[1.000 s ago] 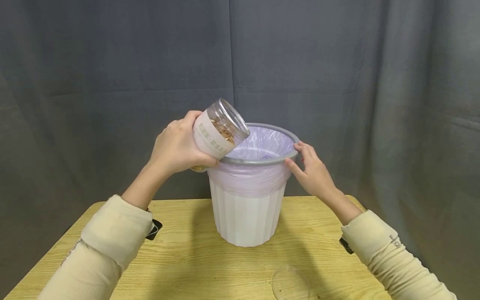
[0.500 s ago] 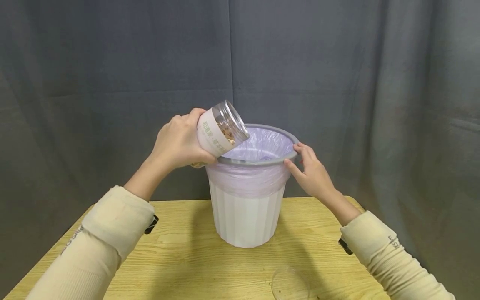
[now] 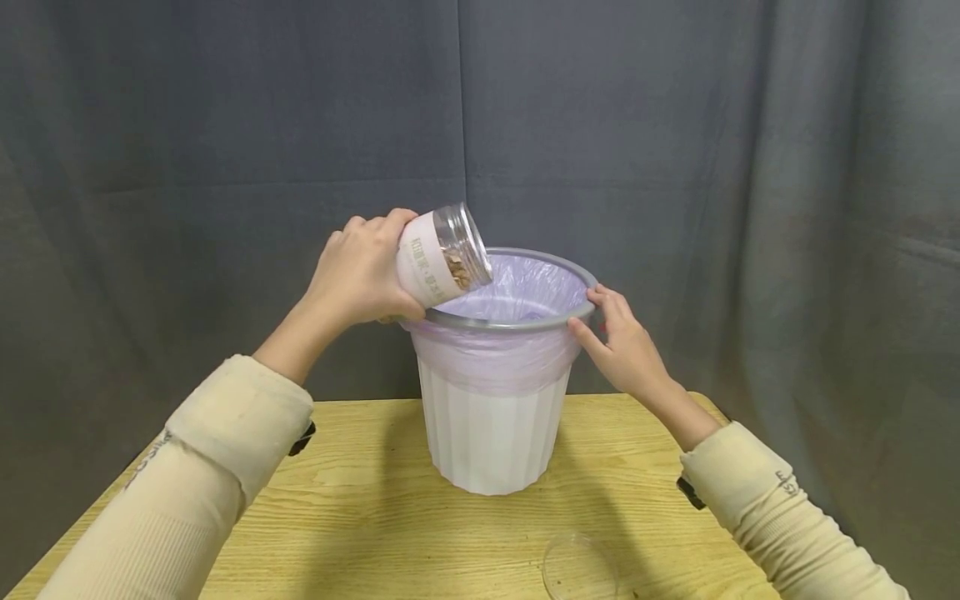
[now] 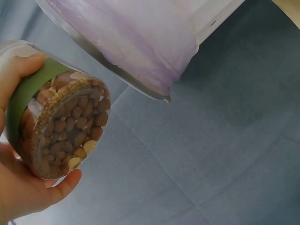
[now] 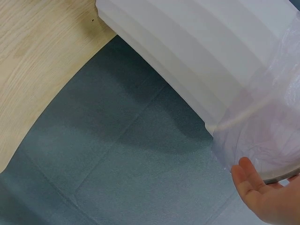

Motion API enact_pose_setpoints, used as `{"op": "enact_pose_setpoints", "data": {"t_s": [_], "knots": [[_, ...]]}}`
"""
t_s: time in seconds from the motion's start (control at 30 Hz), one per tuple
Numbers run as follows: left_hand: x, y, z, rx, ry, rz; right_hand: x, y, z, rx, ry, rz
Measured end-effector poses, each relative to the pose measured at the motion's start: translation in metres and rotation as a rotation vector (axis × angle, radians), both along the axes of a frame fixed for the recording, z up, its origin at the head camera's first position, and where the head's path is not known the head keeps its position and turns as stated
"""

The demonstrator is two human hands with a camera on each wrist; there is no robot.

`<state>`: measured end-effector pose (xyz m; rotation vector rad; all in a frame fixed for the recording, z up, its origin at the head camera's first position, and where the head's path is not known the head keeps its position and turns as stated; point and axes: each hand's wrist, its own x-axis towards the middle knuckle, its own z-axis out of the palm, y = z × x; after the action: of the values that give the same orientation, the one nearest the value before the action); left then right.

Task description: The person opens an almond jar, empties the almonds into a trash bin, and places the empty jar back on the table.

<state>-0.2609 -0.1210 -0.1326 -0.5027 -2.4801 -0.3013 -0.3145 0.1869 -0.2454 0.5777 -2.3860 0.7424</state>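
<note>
Our left hand (image 3: 362, 271) has its fingers wrapped round the jar (image 3: 426, 268), tilted with its mouth (image 3: 476, 243) over the left of the lined bin (image 3: 491, 433); our right hand (image 3: 628, 348) rests its spread fingers at the rim (image 3: 517, 324). If our aim drifts left, the nut-like contents (image 4: 77, 124) could miss the bin, and a loose right-hand touch might let it slide.

Left fingers (image 3: 392, 223) curled, right fingers (image 3: 613, 307) spread

Clear, glossy plastic-looking jar (image 3: 444, 257); thin, shiny plastic bag (image 3: 495, 358); matt plastic bin (image 3: 495, 442); smooth wood-grained surface (image 3: 337, 500); matt cloth curtain (image 3: 600, 125).
</note>
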Motion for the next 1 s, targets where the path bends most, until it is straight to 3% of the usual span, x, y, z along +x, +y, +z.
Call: {"op": "enact_pose_setpoints", "data": {"t_s": [0.67,1.0], "knots": [[-0.0007,0.0020,0.0084,-0.107,-0.010,0.062,-0.0005,-0.0031,0.0010,0.002,0.014,0.008],[-0.0022,0.0054,0.0104,-0.149,-0.026,0.047,0.0007,-0.0013,0.0006,-0.009,0.013,0.006]]}}
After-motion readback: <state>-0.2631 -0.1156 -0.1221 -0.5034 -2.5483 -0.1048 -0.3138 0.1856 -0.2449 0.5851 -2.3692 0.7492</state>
